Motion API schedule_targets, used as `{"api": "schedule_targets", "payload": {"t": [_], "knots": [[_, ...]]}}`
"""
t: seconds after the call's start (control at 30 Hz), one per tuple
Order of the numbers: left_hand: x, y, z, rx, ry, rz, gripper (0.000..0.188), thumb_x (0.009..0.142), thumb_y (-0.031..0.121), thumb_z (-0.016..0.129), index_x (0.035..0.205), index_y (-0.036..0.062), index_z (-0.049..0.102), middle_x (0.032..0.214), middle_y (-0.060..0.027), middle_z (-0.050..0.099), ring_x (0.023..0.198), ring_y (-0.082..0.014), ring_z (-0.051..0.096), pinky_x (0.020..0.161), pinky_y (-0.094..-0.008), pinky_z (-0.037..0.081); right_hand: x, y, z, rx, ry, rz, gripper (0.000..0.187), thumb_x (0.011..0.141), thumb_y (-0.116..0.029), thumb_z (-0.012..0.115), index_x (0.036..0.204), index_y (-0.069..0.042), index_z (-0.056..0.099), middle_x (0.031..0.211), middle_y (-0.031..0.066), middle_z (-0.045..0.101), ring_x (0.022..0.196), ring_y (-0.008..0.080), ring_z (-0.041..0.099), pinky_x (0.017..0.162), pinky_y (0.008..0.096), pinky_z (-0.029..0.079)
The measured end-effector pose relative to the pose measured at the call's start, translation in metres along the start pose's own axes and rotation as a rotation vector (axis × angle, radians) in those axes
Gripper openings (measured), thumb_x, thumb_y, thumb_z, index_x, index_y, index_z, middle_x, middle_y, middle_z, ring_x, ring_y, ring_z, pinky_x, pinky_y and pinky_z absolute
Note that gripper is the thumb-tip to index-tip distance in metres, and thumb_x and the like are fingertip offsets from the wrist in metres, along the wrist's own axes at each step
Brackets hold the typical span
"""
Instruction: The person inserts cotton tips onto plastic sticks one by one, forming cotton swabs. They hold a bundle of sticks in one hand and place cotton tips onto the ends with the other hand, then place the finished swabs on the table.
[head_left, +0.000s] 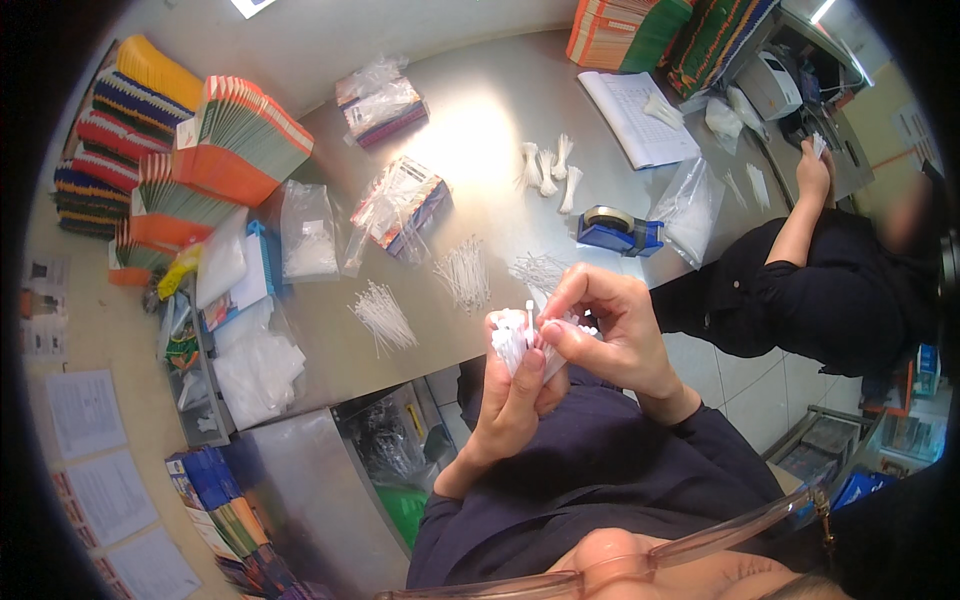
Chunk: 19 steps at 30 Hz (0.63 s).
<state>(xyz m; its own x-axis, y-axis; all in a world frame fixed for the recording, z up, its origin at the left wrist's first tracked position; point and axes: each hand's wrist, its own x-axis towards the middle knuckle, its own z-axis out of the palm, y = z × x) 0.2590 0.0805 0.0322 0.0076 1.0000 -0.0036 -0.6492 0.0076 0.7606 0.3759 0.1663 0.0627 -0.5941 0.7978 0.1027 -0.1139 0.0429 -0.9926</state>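
Both of my hands are together in front of my chest, just off the table's near edge. My left hand [515, 385] is closed round a bunch of white cable ties [508, 338], heads upward. My right hand [615, 335] pinches at the same bunch with thumb and forefinger, and more white ties show behind its fingers. One tie stands up above the others between the hands. Beyond them on the table lie loose piles of ties: one pile [382, 318] at left, another pile [465, 275] in the middle, and a third pile [538, 270] partly behind my right hand.
Several bundled ties [548, 170] stand farther back, near a blue tape dispenser [620, 232]. Boxes with plastic bags [400, 205] and an open notebook [640, 118] lie on the metal table [470, 130]. Orange booklets [240, 150] are stacked at left. Another person [820, 270] works at right, holding white ties.
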Motion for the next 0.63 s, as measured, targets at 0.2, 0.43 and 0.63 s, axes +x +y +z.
{"api": "schedule_targets", "payload": {"t": [0.2, 0.43, 0.63], "knots": [[-0.0006, 0.0021, 0.0003, 0.021, 0.021, -0.071, 0.030, 0.096, 0.026, 0.038, 0.113, 0.0016, 0.032, 0.060, 0.0014, 0.038, 0.045, -0.0036, 0.030, 0.041, -0.0185, 0.023, 0.0024, -0.0030, -0.0058, -0.246, -0.086, -0.091, 0.012, 0.077, -0.009, 0.066, 0.081, 0.000, 0.058, 0.078, 0.0033, 0.058, 0.067, 0.0051, 0.049, 0.060, 0.0184, 0.039], [-0.0026, 0.0007, 0.0002, 0.043, 0.024, -0.028, 0.043, 0.096, 0.032, 0.039, 0.122, -0.0014, 0.034, 0.063, 0.0029, 0.039, 0.047, -0.0024, 0.031, 0.042, -0.0184, 0.023, -0.0004, -0.0031, 0.0021, -0.097, -0.034, 0.060, 0.019, 0.074, -0.013, 0.069, 0.088, -0.001, 0.064, 0.076, 0.0019, 0.057, 0.064, 0.0058, 0.044, 0.055, 0.0192, 0.033], [-0.0028, 0.0041, -0.0014, 0.113, 0.003, -0.083, 0.061, 0.095, 0.035, 0.041, 0.138, -0.0014, 0.017, 0.063, 0.0018, 0.040, 0.049, -0.0032, 0.032, 0.043, -0.0188, 0.025, 0.0053, -0.0052, -0.0070, -0.373, -0.182, -0.101, 0.025, 0.075, -0.016, 0.068, 0.097, -0.005, 0.065, 0.077, 0.0022, 0.058, 0.067, 0.0092, 0.049, 0.058, 0.0223, 0.037]]}}
